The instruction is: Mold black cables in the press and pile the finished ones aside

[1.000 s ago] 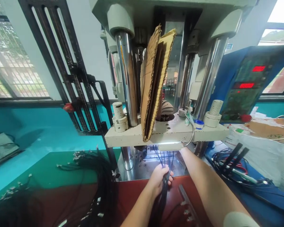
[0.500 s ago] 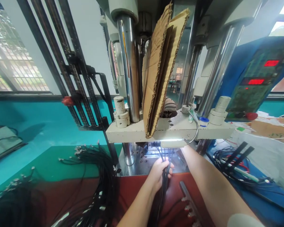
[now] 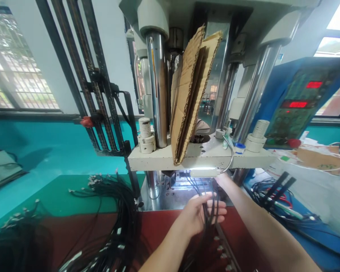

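Several thin black cables (image 3: 207,217) run down from the lit mold (image 3: 184,180) under the machine's plate and across my left hand (image 3: 200,213). My left hand cradles them loosely between thumb and palm, its fingers stretched out to the right. My right hand (image 3: 221,179) reaches in beneath the cream press plate (image 3: 158,163), behind a small white lamp (image 3: 205,173). Its fingers are hidden there, so what they touch does not show. A metal bar with small fittings (image 3: 225,251) lies on the red table below the cables.
Bundles of black cables (image 3: 124,211) lie at left on the red and green surface. Folded cardboard (image 3: 185,102) stands on the plate between steel columns (image 3: 158,90). At right are a control box (image 3: 294,102), coiled cables (image 3: 268,189) and an open carton (image 3: 319,158).
My left hand has shifted right and its fingers have opened out from a tighter grip on the cables. The right hand stays under the plate. The camera view has tilted slightly upward.
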Demonstrator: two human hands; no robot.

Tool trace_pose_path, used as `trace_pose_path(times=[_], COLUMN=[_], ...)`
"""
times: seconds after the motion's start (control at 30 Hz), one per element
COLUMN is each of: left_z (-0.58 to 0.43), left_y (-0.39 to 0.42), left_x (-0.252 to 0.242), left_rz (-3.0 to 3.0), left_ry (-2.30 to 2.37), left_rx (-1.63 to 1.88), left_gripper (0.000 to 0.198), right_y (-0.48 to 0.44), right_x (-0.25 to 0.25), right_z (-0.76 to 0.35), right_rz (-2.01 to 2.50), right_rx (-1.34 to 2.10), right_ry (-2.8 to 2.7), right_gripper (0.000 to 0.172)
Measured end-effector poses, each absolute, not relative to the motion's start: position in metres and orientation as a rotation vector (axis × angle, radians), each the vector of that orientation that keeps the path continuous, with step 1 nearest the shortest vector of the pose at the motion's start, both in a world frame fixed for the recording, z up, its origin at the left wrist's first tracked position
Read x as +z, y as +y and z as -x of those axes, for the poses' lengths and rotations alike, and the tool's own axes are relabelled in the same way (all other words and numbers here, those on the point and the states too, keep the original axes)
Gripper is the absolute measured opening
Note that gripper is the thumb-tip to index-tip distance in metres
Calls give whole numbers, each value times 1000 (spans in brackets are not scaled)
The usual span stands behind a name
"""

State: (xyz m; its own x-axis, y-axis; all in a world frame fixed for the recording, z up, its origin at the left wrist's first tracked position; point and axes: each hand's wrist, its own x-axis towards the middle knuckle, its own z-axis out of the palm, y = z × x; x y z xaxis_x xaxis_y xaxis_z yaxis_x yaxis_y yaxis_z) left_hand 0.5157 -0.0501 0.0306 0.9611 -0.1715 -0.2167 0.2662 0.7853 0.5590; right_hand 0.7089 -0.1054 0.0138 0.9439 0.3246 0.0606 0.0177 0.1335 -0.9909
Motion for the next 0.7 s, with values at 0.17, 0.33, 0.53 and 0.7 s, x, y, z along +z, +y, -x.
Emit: trace_pose_path(times=[0.17, 0.33, 0.53, 0.7], left_z=[-513, -505, -476, -445], left_y=[-73, -94, -127, -149], left_x=[52, 62, 50, 38], left_rz=[-469, -421, -390, -531], left_ry=[211, 260, 307, 226], left_rx=[-269, -318, -355, -339], left_gripper=[36, 18, 18, 16], right_y=[-142, -175, -205, -233], right_x=[17, 27, 31, 29], right_z=[-672, -641, -627, -608], right_rz=[1370, 1298, 1220, 1160], right_rx=[287, 220, 139, 93], right_ry=[-212, -178, -112, -85], right_gripper=[23, 18, 20, 27])
